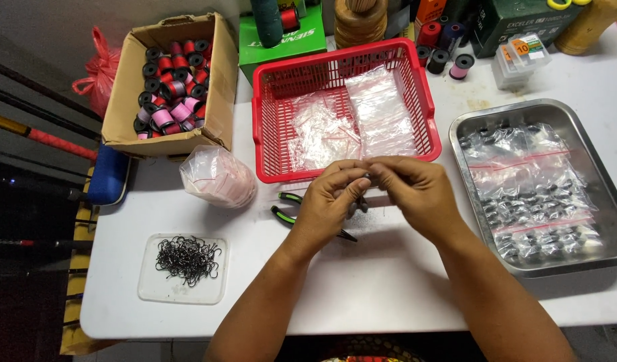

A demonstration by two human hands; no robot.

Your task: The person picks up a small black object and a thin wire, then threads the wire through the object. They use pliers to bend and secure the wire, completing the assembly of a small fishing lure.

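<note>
Together, two hands (369, 191), one red basket (343, 107).

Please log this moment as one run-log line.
left hand and right hand: pinching small dark item, fingertips together | under hands: green-handled pliers | white table

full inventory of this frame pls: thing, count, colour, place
Red plastic mesh basket: one, centre back, holds clear plastic bags.
Brown cardboard box: one, back left, full of pink, red and black thread spools.
Steel tray: one, right, holds bagged dark pieces.
Clear square lid: one, front left, holds a pile of black hooks.
Green-handled pliers: one, under the hands.
Clear bag bundle: one, beside the basket.
White table: one.
Left hand, right hand: fingertips together on something small, unclear.
</note>
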